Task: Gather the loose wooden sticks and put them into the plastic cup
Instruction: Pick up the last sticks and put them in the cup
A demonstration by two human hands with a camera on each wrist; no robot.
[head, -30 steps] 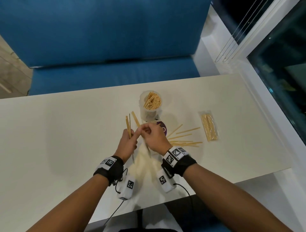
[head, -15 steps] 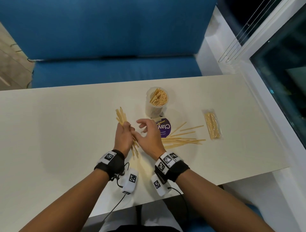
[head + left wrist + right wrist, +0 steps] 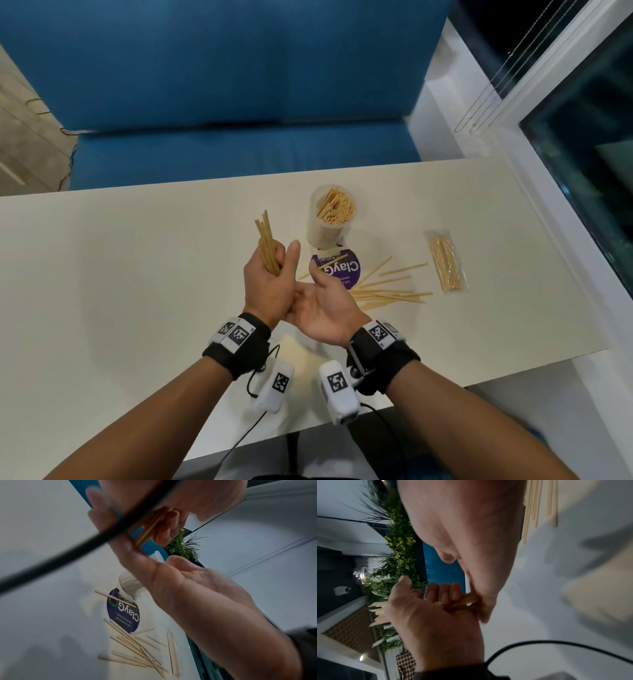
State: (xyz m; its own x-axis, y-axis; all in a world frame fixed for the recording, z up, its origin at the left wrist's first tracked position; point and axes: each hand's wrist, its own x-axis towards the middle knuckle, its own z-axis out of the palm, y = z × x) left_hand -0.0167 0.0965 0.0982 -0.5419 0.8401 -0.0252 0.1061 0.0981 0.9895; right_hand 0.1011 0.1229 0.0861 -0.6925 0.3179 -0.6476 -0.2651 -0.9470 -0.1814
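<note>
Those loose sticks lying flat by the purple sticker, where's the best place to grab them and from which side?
Take the loose sticks near their middles, coming from above with the right hand. They lie flat on the table, roughly parallel and overlapping, so pinching across the fan should gather several together. That is a judgement.

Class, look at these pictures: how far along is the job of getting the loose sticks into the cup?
Done: the plastic cup already stands packed with sticks. In hand: the left hand grips a bundle of sticks, while the right hand lies palm up against its lower end. Left: the scattered sticks on the table, one across the purple sticker.
</note>
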